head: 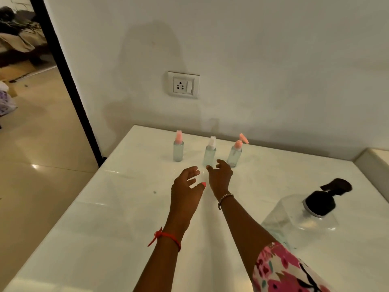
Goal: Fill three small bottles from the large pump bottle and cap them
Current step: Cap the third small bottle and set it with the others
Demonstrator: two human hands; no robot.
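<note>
Item: three small bottles, standing upright in a row just above the middle of the frame, near the counter's (101, 218) far edge by the wall. The left bottle (178, 149) has a pink spray top, the middle bottle (209, 152) a white top, and the right bottle (235, 154) a pink pump top. All are capped and stand apart from one another. Their clear walls do not show whether they are filled. Supply: the large pump bottle (300, 223), clear with a black pump head, at lower right, well apart from the row. Handling: the left hand (186, 186) and right hand (221, 178) both reach toward the middle bottle, fingers spread and loosely bent, holding nothing. The right hand's fingertips lie just beside the bottle's base; contact cannot be told. Step, as judged: the opening one, picking up a first small bottle, with no filling under way. The next move likely calls for one hand to steady the body and the other to twist off the top, then bringing the bottle to the pump at lower right. Edges: the counter's left edge runs from upper centre down to lower left, with the floor (42, 133) below it, and the left bottle stands nearest it. A raised ledge (370, 159) bounds the right side. Room: bare counter spreads between the row and the near edge. The right sleeve (290, 268) lies close by the large pump bottle, so a drawn-back elbow could knock it. Beyond: a wall socket (183, 84) above the row.
</note>
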